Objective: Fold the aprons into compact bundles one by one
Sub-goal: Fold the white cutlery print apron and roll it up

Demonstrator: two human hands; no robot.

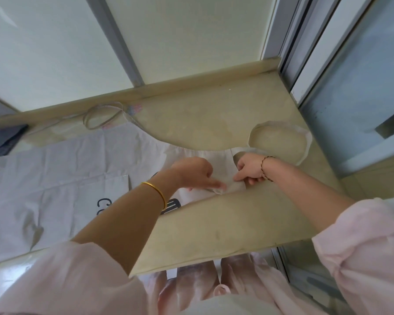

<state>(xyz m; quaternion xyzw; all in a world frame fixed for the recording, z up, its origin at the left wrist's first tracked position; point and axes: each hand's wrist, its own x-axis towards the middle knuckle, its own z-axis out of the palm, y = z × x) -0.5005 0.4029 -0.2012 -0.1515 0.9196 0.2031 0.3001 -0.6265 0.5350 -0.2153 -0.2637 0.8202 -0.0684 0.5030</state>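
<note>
A white apron (62, 176) with dark print lies spread flat on the beige counter (214, 114), its bib end at the right. Its neck loop (305, 144) curls on the counter at the right, and a waist tie (100, 117) loops near the back ledge. My left hand (193, 171) rests on the bib with a finger stretched along the cloth's edge. My right hand (250, 169) pinches the bib's corner near the neck strap, fingers curled round the fabric.
A dark grey cloth (5, 139) lies at the far left by the back ledge. Window frames (289, 53) and glass stand behind and to the right. The counter's front edge (191, 262) runs just before my body, with pink fabric hanging below it.
</note>
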